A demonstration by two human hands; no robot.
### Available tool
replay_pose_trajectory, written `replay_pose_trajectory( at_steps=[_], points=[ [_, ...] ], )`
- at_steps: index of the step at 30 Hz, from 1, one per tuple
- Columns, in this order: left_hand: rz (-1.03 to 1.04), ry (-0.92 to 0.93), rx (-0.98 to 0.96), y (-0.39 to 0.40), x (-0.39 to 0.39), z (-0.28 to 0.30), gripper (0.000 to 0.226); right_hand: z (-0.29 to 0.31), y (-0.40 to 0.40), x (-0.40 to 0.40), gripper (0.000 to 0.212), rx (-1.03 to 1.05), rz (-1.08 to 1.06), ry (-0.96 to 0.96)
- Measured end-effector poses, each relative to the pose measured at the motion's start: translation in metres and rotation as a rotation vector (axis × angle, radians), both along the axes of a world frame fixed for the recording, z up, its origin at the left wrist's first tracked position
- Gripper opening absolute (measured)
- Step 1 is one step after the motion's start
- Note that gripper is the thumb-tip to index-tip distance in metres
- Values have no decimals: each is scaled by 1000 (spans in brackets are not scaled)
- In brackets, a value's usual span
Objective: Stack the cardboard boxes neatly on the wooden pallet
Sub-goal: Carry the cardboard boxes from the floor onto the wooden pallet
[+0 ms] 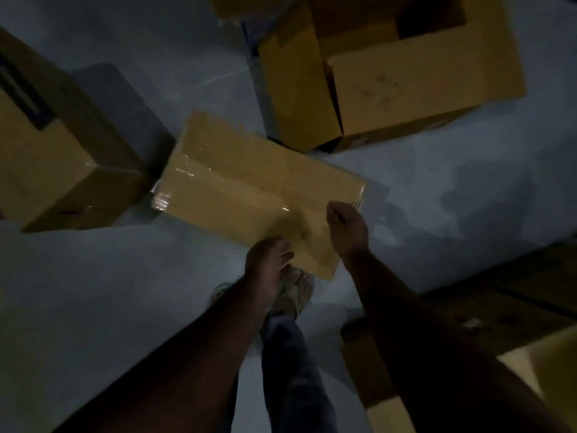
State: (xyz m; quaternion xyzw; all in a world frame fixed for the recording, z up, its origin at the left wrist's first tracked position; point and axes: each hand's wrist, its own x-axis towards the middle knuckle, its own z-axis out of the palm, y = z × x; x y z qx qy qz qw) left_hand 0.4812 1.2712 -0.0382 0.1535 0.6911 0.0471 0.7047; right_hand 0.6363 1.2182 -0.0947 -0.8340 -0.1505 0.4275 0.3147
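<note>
A closed box is sitting on the floor at left. The taped box is lying mid-floor; the left hand is grasping its near edge, while the right hand is hovering clenched over its corner. An open box is standing behind.

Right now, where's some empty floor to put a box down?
Bare floor spreads below the left box; more lies right of the taped box, under the open box. It is crowded at the top, where boxes nearly touch, and by the pallet.
</note>
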Motion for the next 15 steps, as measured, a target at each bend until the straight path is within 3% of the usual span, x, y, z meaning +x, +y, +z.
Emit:
replay_pose_trajectory(
  at_steps=[3, 5, 7, 10, 12, 15],
  points=[
    [157, 68, -192, 9, 7, -75, 46, -57, 15, 34, 44, -88, 238, -224],
    [132, 143, -260, 5, 7, -117, 76, -88, 24, 55, 54, -133, 407, -370],
    [110, 69, -274, -6, 5, -145, 90, -112, 35, 75, 66, -195, 451, -395],
    [154, -84, -280, -21, 1, -175, 87, -131, 42, 90, 94, -269, 389, -296],
    [204, -110, -298, -24, 1, -177, 91, -132, 40, 91, 101, -354, 453, -376],
    [255, 6, -217, -27, -6, -155, 51, -124, 40, 89, 89, -387, 472, -450]
  ],
)
